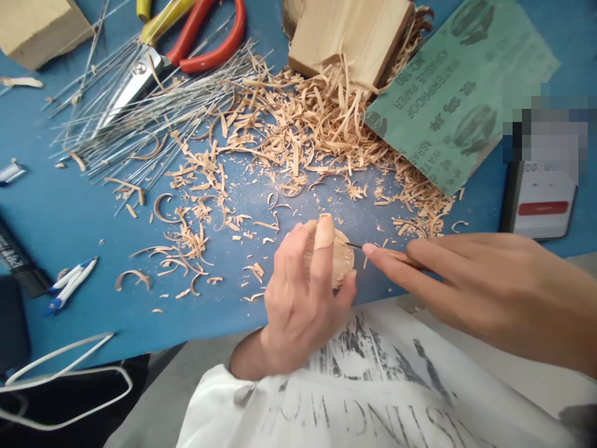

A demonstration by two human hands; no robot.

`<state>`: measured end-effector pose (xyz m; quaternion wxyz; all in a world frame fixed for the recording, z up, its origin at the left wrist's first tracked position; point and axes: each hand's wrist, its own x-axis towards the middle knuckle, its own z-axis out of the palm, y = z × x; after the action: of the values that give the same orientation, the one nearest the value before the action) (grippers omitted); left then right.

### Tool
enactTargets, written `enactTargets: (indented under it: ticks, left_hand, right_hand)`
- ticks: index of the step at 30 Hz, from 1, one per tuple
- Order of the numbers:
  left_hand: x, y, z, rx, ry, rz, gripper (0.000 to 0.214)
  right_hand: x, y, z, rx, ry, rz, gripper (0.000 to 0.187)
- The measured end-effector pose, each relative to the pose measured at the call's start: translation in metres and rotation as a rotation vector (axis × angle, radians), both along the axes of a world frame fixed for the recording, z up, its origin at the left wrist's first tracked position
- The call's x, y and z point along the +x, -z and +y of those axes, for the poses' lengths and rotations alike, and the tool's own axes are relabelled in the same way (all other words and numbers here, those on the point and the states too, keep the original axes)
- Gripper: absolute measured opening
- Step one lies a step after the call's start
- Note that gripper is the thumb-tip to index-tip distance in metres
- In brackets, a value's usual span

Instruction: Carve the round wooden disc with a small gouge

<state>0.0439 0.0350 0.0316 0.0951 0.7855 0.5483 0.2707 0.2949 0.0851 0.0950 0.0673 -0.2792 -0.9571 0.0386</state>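
Observation:
A round piece of wood (342,261) with a rough, cut rim lies at the near edge of the blue table. My left hand (303,289) is closed over it from the left, a bandage wrapped around one finger. From the right, my right hand (466,280) grips the wooden handle of a thin carving tool (357,246), its forefinger stretched along the shaft. The tool's dark metal tip meets the wood's right rim. Much of the wooden piece is hidden under my left fingers, and my right palm hides most of the handle.
Curled wood shavings (298,124) spread across the blue table (233,298). Behind them stands a wooden block (349,37), beside green abrasive paper (461,93). Red-handled snips (140,68) rest on thin metal wires (172,112). A phone (543,186) lies right; a marker (21,261) and pens (72,283) lie left.

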Motion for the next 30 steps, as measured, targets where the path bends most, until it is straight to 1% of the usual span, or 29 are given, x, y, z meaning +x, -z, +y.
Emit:
enactTargets:
  ticks: [3,4,5,7,9,13,16,18,20,22,23,24,25,26,27,28,30]
  left_hand:
    - [-0.002,0.0,-0.001,-0.022,-0.011,-0.007,0.11]
    - [-0.003,0.0,-0.001,-0.025,-0.012,-0.015,0.111]
    - [-0.003,0.001,-0.001,-0.029,-0.01,-0.023,0.111]
    - [-0.004,0.002,0.0,-0.039,-0.011,-0.039,0.108]
    - [-0.003,0.003,0.001,-0.041,-0.018,-0.056,0.105]
    - [-0.002,0.007,0.002,-0.015,-0.042,-0.088,0.102]
    - [-0.002,0.01,0.001,-0.007,-0.043,-0.103,0.105]
    - [-0.002,0.013,0.0,-0.005,-0.035,-0.104,0.108]
    - [-0.002,0.017,0.0,0.001,-0.035,-0.087,0.114]
    - [-0.002,0.02,0.0,0.0,-0.029,-0.077,0.124]
    - [-0.002,0.022,0.0,0.001,-0.034,-0.075,0.129]
    - [-0.003,0.024,0.0,0.009,-0.042,-0.071,0.134]
    - [-0.004,0.025,0.0,0.014,-0.058,-0.066,0.137]
    - [-0.005,0.025,-0.001,0.018,-0.062,-0.058,0.139]
    - [-0.008,0.025,-0.001,0.012,-0.053,-0.053,0.14]
    - [-0.012,0.025,-0.001,-0.004,-0.031,-0.049,0.139]
    - [-0.022,0.024,0.0,-0.038,0.05,-0.03,0.134]
  right_hand:
    - [0.004,0.002,0.022,0.013,-0.075,0.014,0.043]
    - [0.005,0.002,0.03,-0.007,-0.105,0.03,0.046]
    - [0.006,0.001,0.037,-0.1,-0.173,-0.028,0.046]
    - [0.005,-0.002,0.046,-0.226,-0.193,-0.101,0.047]
    - [0.002,-0.004,0.047,-0.282,-0.177,-0.143,0.047]
    - [-0.006,-0.003,0.036,-0.294,-0.113,-0.191,0.053]
    - [-0.001,-0.003,0.028,-0.251,-0.09,-0.24,0.057]
    - [0.01,-0.009,0.022,-0.197,-0.094,-0.23,0.05]
    - [0.024,-0.018,0.012,-0.129,-0.092,-0.156,0.041]
    - [0.038,-0.024,-0.002,0.008,-0.019,-0.027,0.048]
    - [0.043,-0.024,-0.009,0.093,0.068,0.027,0.05]
    - [0.046,-0.021,-0.016,0.192,0.143,0.111,0.047]
    - [0.048,-0.014,-0.023,0.247,0.249,0.155,0.042]
    - [0.048,-0.005,-0.029,0.271,0.33,0.19,0.034]
    - [0.046,0.007,-0.034,0.253,0.408,0.212,0.029]
    - [0.043,0.021,-0.039,0.258,0.448,0.238,0.026]
    - [0.033,0.048,-0.047,0.267,0.496,0.292,0.027]
